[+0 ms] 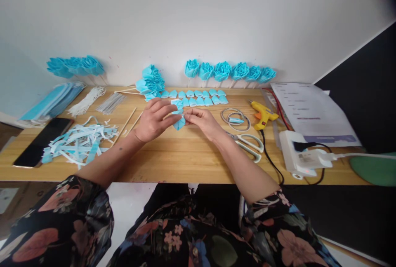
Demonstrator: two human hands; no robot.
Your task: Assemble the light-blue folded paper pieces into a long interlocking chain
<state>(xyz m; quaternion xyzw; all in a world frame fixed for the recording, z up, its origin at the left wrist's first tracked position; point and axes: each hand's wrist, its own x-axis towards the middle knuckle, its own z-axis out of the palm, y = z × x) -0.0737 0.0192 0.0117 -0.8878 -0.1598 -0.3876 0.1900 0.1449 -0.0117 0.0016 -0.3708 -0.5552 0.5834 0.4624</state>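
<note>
Left hand (154,119), right hand (200,121) — both pinching one blue piece (179,125) — one glue gun (262,114)

From close by, the head view looks down across the table (179,158) toward the wall (173,15).

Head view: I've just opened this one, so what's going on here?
A person holds a small blue piece between both hands over a wooden table, the left hand on one side and the right hand pinching at its other edge. Just beyond lie two rows of small folded pieces, with six blue flowers on stems along the wall. A yellow glue gun and scissors lie to the right, untouched; cut strips lie heaped at the left.
</note>
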